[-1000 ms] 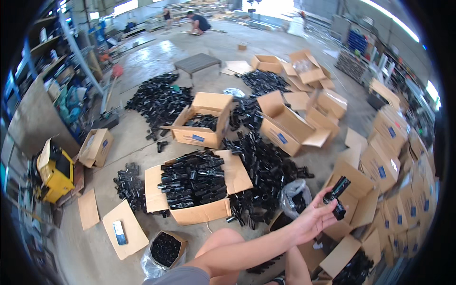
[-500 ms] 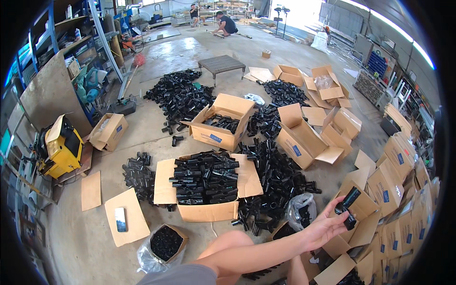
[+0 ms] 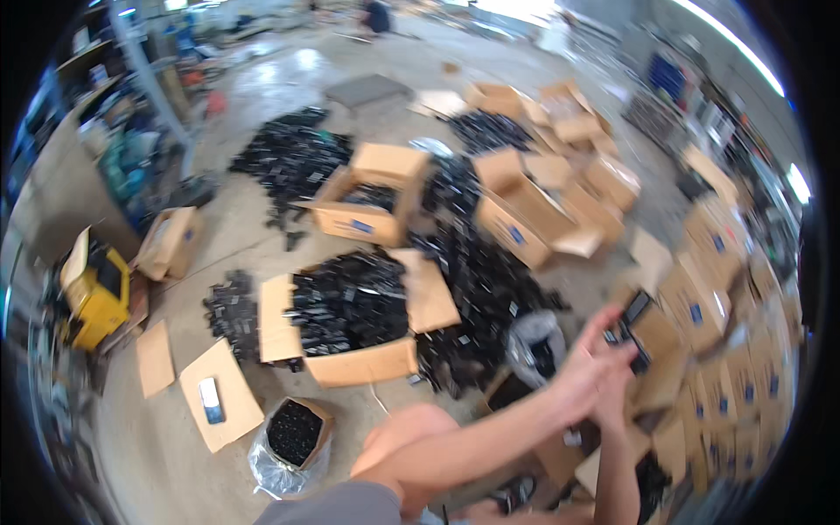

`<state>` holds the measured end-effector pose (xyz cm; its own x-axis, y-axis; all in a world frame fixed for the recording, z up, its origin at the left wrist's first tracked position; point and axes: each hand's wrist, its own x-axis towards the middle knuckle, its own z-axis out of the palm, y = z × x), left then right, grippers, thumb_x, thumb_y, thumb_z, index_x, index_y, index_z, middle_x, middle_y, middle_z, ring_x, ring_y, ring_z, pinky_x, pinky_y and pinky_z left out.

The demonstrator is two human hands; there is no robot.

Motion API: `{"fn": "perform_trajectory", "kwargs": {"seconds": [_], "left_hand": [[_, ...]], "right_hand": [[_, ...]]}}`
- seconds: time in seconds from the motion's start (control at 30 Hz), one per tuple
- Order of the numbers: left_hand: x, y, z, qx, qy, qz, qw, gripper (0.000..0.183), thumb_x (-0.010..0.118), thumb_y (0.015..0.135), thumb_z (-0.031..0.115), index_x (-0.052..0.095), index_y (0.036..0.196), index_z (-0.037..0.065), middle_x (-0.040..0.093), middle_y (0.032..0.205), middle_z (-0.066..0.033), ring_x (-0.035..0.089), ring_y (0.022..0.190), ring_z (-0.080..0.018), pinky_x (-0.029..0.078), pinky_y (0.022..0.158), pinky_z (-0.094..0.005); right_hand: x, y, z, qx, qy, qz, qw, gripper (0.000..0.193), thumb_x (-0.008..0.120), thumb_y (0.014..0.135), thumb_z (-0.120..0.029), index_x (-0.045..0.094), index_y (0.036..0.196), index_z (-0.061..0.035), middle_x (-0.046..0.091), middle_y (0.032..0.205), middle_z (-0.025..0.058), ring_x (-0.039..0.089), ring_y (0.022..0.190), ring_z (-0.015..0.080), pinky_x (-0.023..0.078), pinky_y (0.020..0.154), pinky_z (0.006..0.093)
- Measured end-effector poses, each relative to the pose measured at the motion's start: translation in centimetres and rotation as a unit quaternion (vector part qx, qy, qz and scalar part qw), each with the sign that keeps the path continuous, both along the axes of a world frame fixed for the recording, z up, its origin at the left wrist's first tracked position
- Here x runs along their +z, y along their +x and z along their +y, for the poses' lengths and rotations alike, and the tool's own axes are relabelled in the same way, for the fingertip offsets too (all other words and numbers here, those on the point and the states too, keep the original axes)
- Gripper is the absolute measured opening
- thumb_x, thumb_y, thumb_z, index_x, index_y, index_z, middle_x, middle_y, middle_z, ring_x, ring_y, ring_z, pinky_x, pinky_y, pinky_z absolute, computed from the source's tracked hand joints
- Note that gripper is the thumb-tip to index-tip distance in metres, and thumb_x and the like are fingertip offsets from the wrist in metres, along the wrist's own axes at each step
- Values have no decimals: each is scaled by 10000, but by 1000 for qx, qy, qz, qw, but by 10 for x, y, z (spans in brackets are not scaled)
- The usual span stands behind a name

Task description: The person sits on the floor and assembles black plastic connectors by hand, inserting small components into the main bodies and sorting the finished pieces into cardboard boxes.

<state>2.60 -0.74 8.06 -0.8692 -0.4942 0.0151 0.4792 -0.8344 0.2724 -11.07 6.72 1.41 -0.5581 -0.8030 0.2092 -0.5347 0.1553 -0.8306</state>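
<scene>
A black plastic pipe fitting (image 3: pixel 639 315) is held up at the right, above the open cartons. My left hand (image 3: pixel 588 363) is closed around its lower part, the forearm reaching across from the lower middle. My right hand (image 3: pixel 614 395) comes up from below and meets the left hand near the fitting. Its fingers are mostly hidden and blurred. Below the hands, an open carton (image 3: pixel 661 372) stands with its flap up. Beside my left wrist lies a clear plastic bag (image 3: pixel 532 337) with black parts in it.
A carton heaped with black fittings (image 3: pixel 350 302) stands in front of me, with loose piles (image 3: pixel 477 315) around it. Stacked cartons (image 3: pixel 722 385) line the right. A phone (image 3: pixel 210 401) lies on cardboard at left, near a small box of black bits (image 3: pixel 296 433).
My right hand has risen from below to meet the left hand at the fitting. The whole view has shifted and blurred, with the scene sliding toward the left.
</scene>
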Motion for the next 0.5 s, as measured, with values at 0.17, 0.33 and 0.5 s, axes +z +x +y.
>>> {"fn": "perform_trajectory", "kwargs": {"seconds": [0.17, 0.33, 0.5], "left_hand": [[-17, 2, -15, 15, -18, -5, 1000, 644, 684, 939, -8, 449, 1472, 266, 624, 1243, -87, 630, 1144, -218, 573, 943, -402], [-13, -24, 19, -20, -69, 6, 997, 683, 682, 927, -60, 399, 1484, 215, 643, 1219, -99, 677, 1090, -191, 610, 946, -380], [-20, -25, 35, -27, -162, -50, 985, 716, 704, 882, -117, 413, 1472, 165, 638, 1235, -101, 681, 1043, -159, 606, 886, -315]], "right_hand": [[77, 41, 37, -158, -202, -95, 962, 151, 643, 967, 2, 671, 1116, 5, 712, 1013, 52, 667, 933, 100, 526, 842, 241], [83, 56, 79, -214, -315, -117, 917, 166, 668, 943, 27, 678, 1107, 9, 730, 1011, 66, 677, 939, 105, 514, 863, 237], [78, 46, 87, -232, -250, -87, 936, 151, 697, 922, 35, 709, 1073, 38, 732, 1028, 78, 685, 946, 115, 530, 864, 253]]}}
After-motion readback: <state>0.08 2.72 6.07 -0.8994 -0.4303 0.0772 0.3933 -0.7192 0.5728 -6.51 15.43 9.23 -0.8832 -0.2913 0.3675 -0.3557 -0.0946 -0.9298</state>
